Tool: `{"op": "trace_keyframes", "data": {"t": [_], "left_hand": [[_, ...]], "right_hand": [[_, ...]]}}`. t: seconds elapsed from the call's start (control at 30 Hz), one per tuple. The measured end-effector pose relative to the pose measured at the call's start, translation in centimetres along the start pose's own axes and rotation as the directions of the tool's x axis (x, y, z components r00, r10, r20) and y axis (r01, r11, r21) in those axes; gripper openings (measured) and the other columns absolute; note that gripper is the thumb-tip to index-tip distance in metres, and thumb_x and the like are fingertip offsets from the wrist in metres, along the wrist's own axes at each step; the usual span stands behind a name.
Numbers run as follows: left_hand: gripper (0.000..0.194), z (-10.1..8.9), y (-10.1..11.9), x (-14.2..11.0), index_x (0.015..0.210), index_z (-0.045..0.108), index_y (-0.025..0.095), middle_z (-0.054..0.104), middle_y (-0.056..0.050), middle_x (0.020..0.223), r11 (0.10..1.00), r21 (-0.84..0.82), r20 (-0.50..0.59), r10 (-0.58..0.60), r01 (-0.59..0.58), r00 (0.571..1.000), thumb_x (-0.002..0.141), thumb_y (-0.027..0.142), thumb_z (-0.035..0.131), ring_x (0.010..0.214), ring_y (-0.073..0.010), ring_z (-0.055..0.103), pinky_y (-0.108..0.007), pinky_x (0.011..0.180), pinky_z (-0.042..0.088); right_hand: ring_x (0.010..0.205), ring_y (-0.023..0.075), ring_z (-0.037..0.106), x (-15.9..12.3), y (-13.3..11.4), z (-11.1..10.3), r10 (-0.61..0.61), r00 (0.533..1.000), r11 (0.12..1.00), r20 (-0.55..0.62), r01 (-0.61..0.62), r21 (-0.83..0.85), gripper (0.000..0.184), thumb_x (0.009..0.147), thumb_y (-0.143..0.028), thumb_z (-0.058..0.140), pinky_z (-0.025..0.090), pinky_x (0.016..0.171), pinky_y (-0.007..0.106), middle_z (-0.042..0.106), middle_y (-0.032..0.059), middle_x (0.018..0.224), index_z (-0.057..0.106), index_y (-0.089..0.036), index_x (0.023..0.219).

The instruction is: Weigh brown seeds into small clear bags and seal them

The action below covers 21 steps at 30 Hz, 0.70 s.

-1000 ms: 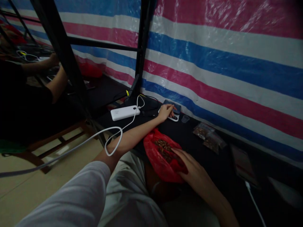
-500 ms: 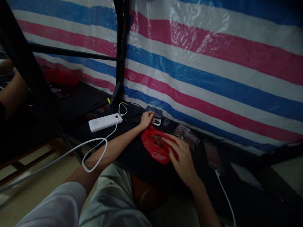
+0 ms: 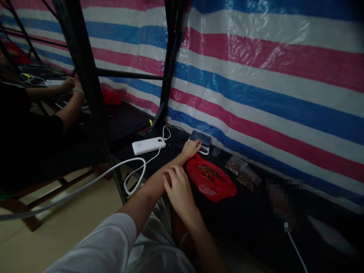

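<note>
Left hand (image 3: pixel 191 148) rests on the small scale (image 3: pixel 200 140), apparently grasping nothing. Right hand (image 3: pixel 178 187) lies released on the left forearm. Red bag (image 3: pixel 212 178) sits open beside them; filled packets (image 3: pixel 241 170) lie nearby.

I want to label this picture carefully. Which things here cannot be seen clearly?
- Scale, head view: display too small and dim to read; left hand covers its near edge.
- Red bag: brown contents too small to identify.
- Clear packets: contents too dark.
- Pixelated patch: blurred out.
- White cable: cut off by bottom edge.
- Right hand rests on left forearm.
</note>
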<state>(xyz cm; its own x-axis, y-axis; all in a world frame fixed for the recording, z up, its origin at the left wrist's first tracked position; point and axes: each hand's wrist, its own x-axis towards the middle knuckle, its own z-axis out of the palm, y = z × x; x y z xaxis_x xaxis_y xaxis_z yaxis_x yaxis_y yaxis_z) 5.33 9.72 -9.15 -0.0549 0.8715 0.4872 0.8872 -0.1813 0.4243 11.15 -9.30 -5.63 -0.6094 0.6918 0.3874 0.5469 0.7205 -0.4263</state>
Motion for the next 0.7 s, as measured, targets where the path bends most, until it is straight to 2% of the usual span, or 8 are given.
{"op": "trace_keyframes", "data": {"t": [0.1, 0.17, 0.23, 0.33, 0.43, 0.53, 0.6, 0.7], "left_hand": [[0.034, 0.0, 0.0, 0.1, 0.089, 0.063, 0.016, 0.066, -0.007, 0.078, 1.0, 0.0, -0.003, 0.005, -0.005, 1.0, 0.089, 0.033, 0.032, 0.075, -0.0162, 0.062, -0.024, 0.068, 0.042], [0.036, 0.0, -0.1, 0.2, 0.09, 0.063, 0.017, 0.066, -0.007, 0.078, 1.0, 0.001, -0.007, 0.0, 0.0, 1.0, 0.09, 0.033, 0.031, 0.076, -0.0171, 0.062, -0.025, 0.068, 0.042], [0.036, 0.1, -0.2, 0.2, 0.091, 0.062, 0.017, 0.066, -0.007, 0.079, 1.0, 0.002, -0.006, -0.003, 0.003, 1.0, 0.09, 0.033, 0.03, 0.076, -0.0179, 0.062, -0.026, 0.067, 0.042], [0.035, 0.1, -0.2, 0.3, 0.091, 0.063, 0.018, 0.066, -0.007, 0.079, 1.0, 0.003, 0.007, 0.008, -0.008, 1.0, 0.089, 0.033, 0.032, 0.076, -0.0176, 0.062, -0.025, 0.066, 0.043], [0.035, 0.0, 0.0, 0.3, 0.09, 0.063, 0.018, 0.066, -0.007, 0.08, 0.999, 0.003, 0.023, 0.033, -0.033, 0.999, 0.089, 0.034, 0.032, 0.077, -0.017, 0.062, -0.024, 0.066, 0.043], [0.034, 0.0, 0.1, 0.1, 0.091, 0.063, 0.018, 0.066, -0.007, 0.081, 0.999, 0.008, 0.038, 0.049, -0.049, 0.998, 0.089, 0.035, 0.032, 0.077, -0.0173, 0.061, -0.025, 0.067, 0.042], [0.035, 0.0, 0.0, 0.0, 0.092, 0.062, 0.019, 0.066, -0.006, 0.081, 0.999, 0.012, 0.044, 0.052, -0.052, 0.998, 0.089, 0.035, 0.031, 0.077, -0.017, 0.061, -0.025, 0.068, 0.042], [0.035, -0.1, 0.0, 0.0, 0.092, 0.062, 0.019, 0.066, -0.006, 0.081, 0.999, 0.017, 0.046, 0.045, -0.046, 0.998, 0.089, 0.034, 0.031, 0.078, -0.0171, 0.061, -0.025, 0.068, 0.041]], "right_hand": [[0.098, 0.0162, 0.048, -2.6, -3.6, -1.2, -0.241, 0.954, 0.951, 0.177, 0.196, 0.241, 0.021, 0.081, -0.02, 0.051, 0.04, 0.085, 0.029, 0.055, 0.0025, 0.102, 0.053, -0.021, 0.102], [0.1, 0.0152, 0.048, -3.5, -4.9, -1.6, -0.323, 0.918, 0.919, 0.232, 0.245, 0.307, 0.026, 0.082, -0.02, 0.049, 0.04, 0.086, 0.027, 0.055, 0.0016, 0.107, 0.051, -0.022, 0.108], [0.1, 0.0152, 0.048, -3.0, -4.2, -1.6, -0.285, 0.931, 0.938, 0.228, 0.222, 0.266, 0.025, 0.085, -0.017, 0.044, 0.039, 0.088, 0.03, 0.056, 0.001, 0.106, 0.053, -0.023, 0.107], [0.1, 0.0173, 0.048, -0.8, -0.7, -0.9, -0.118, 0.988, 0.984, 0.1, 0.103, 0.143, 0.03, 0.085, -0.01, 0.037, 0.038, 0.089, 0.035, 0.057, 0.0042, 0.104, 0.055, -0.021, 0.106], [0.102, 0.0195, 0.046, 0.2, 1.1, -0.1, -0.052, 0.998, 0.987, 0.024, 0.047, 0.154, 0.035, 0.082, -0.006, 0.034, 0.037, 0.089, 0.038, 0.056, 0.0076, 0.106, 0.055, -0.018, 0.107], [0.099, 0.0168, 0.047, -1.4, -1.1, -0.2, -0.142, 0.983, 0.952, 0.12, 0.103, 0.289, 0.038, 0.078, -0.001, 0.036, 0.039, 0.087, 0.032, 0.057, 0.0044, 0.102, 0.057, -0.021, 0.103], [0.101, 0.0148, 0.047, -2.8, -3.1, -0.7, -0.252, 0.944, 0.91, 0.212, 0.157, 0.384, 0.042, 0.075, 0.001, 0.039, 0.038, 0.088, 0.028, 0.056, 0.0026, 0.106, 0.054, -0.022, 0.107], [0.105, 0.0143, 0.045, -3.5, -4.2, -1.2, -0.256, 0.93, 0.915, 0.262, 0.145, 0.377, 0.045, 0.074, 0.001, 0.039, 0.036, 0.09, 0.029, 0.053, 0.0015, 0.112, 0.049, -0.023, 0.111]]}}
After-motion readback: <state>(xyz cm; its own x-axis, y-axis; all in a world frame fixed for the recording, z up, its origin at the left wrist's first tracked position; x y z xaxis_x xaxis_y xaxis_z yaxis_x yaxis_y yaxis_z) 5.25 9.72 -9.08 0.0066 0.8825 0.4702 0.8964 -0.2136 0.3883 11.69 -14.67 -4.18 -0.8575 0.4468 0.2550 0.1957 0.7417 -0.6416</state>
